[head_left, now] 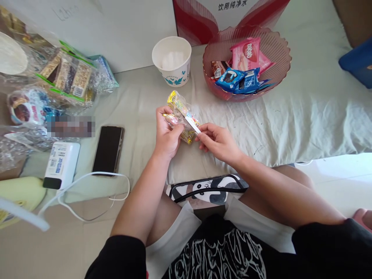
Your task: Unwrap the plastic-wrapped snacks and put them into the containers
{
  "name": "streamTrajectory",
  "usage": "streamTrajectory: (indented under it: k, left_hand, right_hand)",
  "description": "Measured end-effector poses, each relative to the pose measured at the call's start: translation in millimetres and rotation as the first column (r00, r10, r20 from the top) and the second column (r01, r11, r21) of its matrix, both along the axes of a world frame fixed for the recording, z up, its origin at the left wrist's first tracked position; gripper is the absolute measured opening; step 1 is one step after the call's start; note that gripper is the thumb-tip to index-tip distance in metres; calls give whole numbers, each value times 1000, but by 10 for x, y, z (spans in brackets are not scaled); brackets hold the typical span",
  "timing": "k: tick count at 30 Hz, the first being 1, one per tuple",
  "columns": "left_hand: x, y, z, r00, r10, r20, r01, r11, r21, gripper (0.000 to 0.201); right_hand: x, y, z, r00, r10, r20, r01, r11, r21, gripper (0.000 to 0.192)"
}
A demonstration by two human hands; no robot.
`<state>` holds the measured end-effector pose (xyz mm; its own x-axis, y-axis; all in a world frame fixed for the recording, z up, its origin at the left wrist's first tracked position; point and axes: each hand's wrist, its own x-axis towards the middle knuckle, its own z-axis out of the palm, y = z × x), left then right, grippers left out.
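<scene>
My left hand [167,135] is closed around a clear plastic package of shiny gold-wrapped snacks [176,102], just above the cloth. A second gold-wrapped piece shows below the thumb. Pinched in the fingers of my right hand [219,143] is a slim white strip-like tool [192,125], laid slantwise against the package. Its far end meets the plastic, and I cannot make out what kind of tool it is. Beyond my hands stands a white paper cup [174,75] with something white inside. A pink ribbed bowl [213,83] holds several red, pink and blue snack packets [247,56].
Bagged snacks [69,75] are heaped at the left. A dark phone [108,150], a white boxy device [62,164] and a white cable [87,175] lie nearer me. Behind the cup are a white box [128,31] and a red-and-white carton [192,23].
</scene>
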<state>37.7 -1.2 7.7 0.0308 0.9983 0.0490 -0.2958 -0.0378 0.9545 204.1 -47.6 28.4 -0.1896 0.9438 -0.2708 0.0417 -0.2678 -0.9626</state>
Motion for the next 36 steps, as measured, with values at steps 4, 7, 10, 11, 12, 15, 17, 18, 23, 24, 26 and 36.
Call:
streamTrajectory:
  k: [4, 7, 10, 11, 12, 15, 17, 18, 23, 24, 26, 36]
  left_hand:
    - [-73, 39, 0, 1000, 18, 13, -19, 999, 30, 57]
    - [-134, 71, 31, 998, 63, 3, -63, 997, 36, 59]
    - [-231, 111, 78, 994, 89, 68, -93, 994, 53, 58]
    - [-279, 129, 90, 992, 86, 96, -93, 993, 67, 58]
    - [-336, 150, 98, 990, 81, 111, -91, 993, 82, 57]
    - [-524, 222, 99, 995, 93, 39, -96, 990, 104, 50]
    - [-607, 255, 89, 992, 125, -16, -123, 988, 97, 46]
    - [-619, 260, 86, 990, 137, -14, -135, 987, 89, 46]
    - [-365, 132, 92, 988, 100, 119, -102, 995, 17, 58]
    - [-283, 82, 88, 989, 69, 130, -69, 998, 1, 59]
    - [-143, -21, 65, 990, -33, 134, 34, 999, -6, 61]
    - [-411, 108, -210, 914, 197, -354, -114, 963, 243, 75]
  right_hand:
    - [-1, -5, 36, 999, 25, 34, -23, 998, -50, 16]
    - [6, -20, 22, 996, 72, 52, -68, 996, -62, 13]
    - [28, -36, 6, 990, 113, 84, -108, 992, -61, 13]
    - [41, -39, 8, 986, 128, 105, -122, 991, -61, 13]
    - [58, -41, 15, 981, 145, 132, -138, 988, -65, 12]
    - [146, -38, 59, 957, 204, 208, -194, 979, -66, 12]
    - [238, -20, 77, 947, 178, 266, -182, 983, -8, 17]
    - [293, -4, 74, 938, 126, 323, -151, 987, 52, 19]
    - [552, 136, -104, 668, -321, 671, -96, 858, 505, 18]
    - [581, 161, -151, 611, -374, 697, -122, 826, 550, 18]
    - [604, 191, -214, 544, -436, 717, -159, 786, 598, 20]
    - [463, 65, -84, 844, -129, 520, -340, 620, 707, 50]
